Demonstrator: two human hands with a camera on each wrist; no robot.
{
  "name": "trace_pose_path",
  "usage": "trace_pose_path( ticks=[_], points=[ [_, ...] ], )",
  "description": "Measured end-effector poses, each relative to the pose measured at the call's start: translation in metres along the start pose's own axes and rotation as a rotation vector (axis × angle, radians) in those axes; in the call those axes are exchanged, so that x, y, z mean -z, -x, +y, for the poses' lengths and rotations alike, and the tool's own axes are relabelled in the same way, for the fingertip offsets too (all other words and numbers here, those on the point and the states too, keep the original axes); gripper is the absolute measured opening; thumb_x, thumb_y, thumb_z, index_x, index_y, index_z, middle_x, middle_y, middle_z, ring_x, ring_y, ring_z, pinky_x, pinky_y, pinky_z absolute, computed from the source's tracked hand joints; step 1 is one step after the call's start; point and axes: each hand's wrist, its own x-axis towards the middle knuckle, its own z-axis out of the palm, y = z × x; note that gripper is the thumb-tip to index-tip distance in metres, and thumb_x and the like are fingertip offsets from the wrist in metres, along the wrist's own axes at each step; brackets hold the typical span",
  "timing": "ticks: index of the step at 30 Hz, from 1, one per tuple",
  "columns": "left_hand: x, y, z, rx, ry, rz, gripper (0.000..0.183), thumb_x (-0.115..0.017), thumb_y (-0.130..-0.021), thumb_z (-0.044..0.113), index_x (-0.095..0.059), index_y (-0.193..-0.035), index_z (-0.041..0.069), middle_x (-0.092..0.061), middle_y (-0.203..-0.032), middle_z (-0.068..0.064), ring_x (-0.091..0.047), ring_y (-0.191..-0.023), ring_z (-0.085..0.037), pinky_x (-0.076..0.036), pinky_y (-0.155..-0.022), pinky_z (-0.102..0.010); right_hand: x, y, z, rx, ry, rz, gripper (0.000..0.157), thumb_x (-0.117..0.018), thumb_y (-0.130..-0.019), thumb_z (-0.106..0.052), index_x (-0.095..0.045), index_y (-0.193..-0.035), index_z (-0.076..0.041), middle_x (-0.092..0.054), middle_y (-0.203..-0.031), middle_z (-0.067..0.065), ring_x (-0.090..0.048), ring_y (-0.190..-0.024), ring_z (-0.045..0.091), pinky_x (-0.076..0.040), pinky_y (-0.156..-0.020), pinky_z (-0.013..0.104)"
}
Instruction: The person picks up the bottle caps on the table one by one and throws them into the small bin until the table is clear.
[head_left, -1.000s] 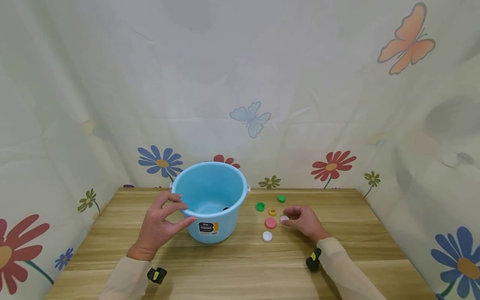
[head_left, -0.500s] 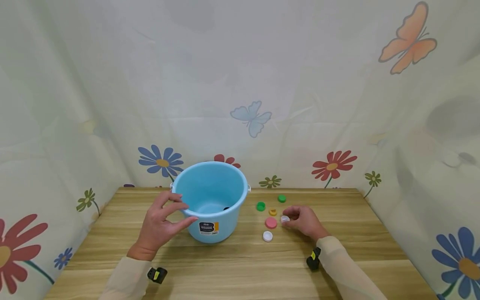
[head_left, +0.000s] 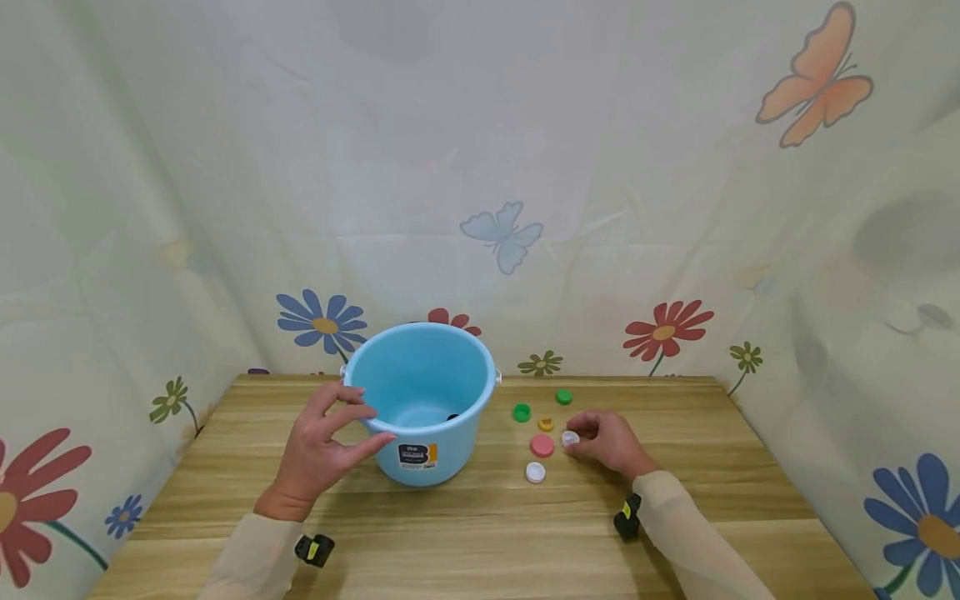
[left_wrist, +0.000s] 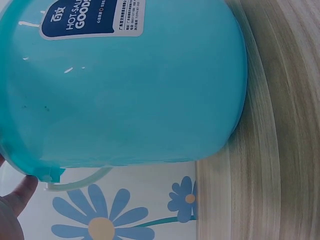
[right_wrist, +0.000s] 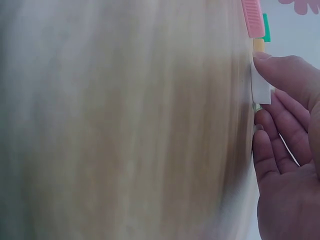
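Observation:
A light blue bucket (head_left: 457, 437) stands on the wooden table, left of centre. My left hand (head_left: 313, 454) holds its near left rim, thumb on the outer side and fingers at the edge. In the left wrist view, the bucket's wall (left_wrist: 140, 100) fills much of the picture, with a finger (left_wrist: 22, 195) by the handle mount. To the right, my right hand (head_left: 611, 442) pinches a white bottle cap (head_left: 570, 438) low over the table. The right wrist view shows that cap (right_wrist: 260, 85) side-on between thumb and fingers. Part of a small dark thing (head_left: 452, 417) lies inside the bucket.
Between bucket and right hand lie a pink cap (head_left: 542, 446), another white cap (head_left: 535, 472), a yellow cap (head_left: 545, 424) and a green cap (head_left: 521, 412). A second green cap (head_left: 563, 397) sits farther back. A flower-printed curtain (head_left: 585, 275) encloses the table.
Both hands keep nearly the same places. The white cap at my right fingers now shows more of its hollow inside than a second ago.

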Motion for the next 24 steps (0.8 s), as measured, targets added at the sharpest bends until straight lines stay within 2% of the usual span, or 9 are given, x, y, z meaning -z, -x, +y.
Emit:
trace_pose_path(
  ticks=[11, 13, 16, 19, 21, 24],
  points=[
    [0.0011, -0.0007, 0.0018, 0.01, -0.012, -0.007, 0.04, -0.099, -0.061, 0.029, -0.078, -0.093, 0.018, -0.063, -0.11, -0.006, -0.061, -0.117, -0.031, -0.032, -0.113, -0.008, -0.0014, -0.0008, 0.0011, 0.003, 0.018, -0.006, 0.029, -0.088, -0.081, -0.015, -0.075, -0.106, -0.01, -0.075, -0.102, 0.001, -0.064, -0.09, 0.015, -0.055, -0.08, 0.028],
    [0.0012, -0.0008, 0.002, 0.014, -0.017, -0.01, 0.04, -0.099, -0.061, 0.029, -0.078, -0.093, 0.018, -0.063, -0.11, -0.006, -0.061, -0.117, -0.03, -0.038, -0.112, -0.014, -0.0011, -0.0006, 0.0005, -0.004, 0.019, -0.004, 0.027, -0.087, -0.082, -0.015, -0.076, -0.106, -0.011, -0.075, -0.101, 0.001, -0.064, -0.09, 0.015, -0.055, -0.08, 0.028],
    [0.0016, -0.0012, 0.0027, 0.024, -0.024, -0.021, 0.04, -0.099, -0.061, 0.03, -0.078, -0.093, 0.018, -0.063, -0.111, -0.006, -0.061, -0.118, -0.028, -0.05, -0.107, -0.03, -0.0009, -0.0003, -0.0005, -0.009, 0.017, -0.003, 0.025, -0.087, -0.082, -0.015, -0.076, -0.105, -0.011, -0.075, -0.1, 0.0, -0.064, -0.089, 0.014, -0.055, -0.08, 0.028],
    [0.002, -0.0012, 0.0031, 0.035, -0.026, -0.03, 0.039, -0.098, -0.062, 0.03, -0.078, -0.093, 0.018, -0.063, -0.111, -0.006, -0.06, -0.119, -0.027, -0.053, -0.103, -0.041, -0.0005, -0.0006, -0.0015, -0.016, 0.015, 0.0, 0.025, -0.086, -0.083, -0.015, -0.076, -0.105, -0.012, -0.075, -0.1, 0.0, -0.064, -0.089, 0.014, -0.056, -0.081, 0.028],
    [0.002, -0.0011, 0.0029, 0.041, -0.026, -0.033, 0.039, -0.098, -0.062, 0.03, -0.078, -0.093, 0.018, -0.063, -0.111, -0.005, -0.06, -0.119, -0.026, -0.051, -0.106, -0.034, -0.0001, -0.0007, -0.0021, -0.024, 0.01, 0.0, 0.025, -0.086, -0.084, -0.015, -0.075, -0.106, -0.012, -0.074, -0.1, 0.0, -0.064, -0.089, 0.014, -0.057, -0.081, 0.029],
    [0.0019, -0.0003, 0.0026, 0.048, -0.021, -0.033, 0.039, -0.099, -0.062, 0.028, -0.078, -0.093, 0.018, -0.063, -0.111, -0.006, -0.06, -0.119, -0.026, -0.042, -0.112, -0.018, 0.0004, -0.0012, -0.0026, -0.033, -0.007, 0.005, 0.026, -0.085, -0.084, -0.015, -0.075, -0.107, -0.011, -0.075, -0.101, 0.0, -0.066, -0.091, 0.014, -0.06, -0.084, 0.032]
  ],
)
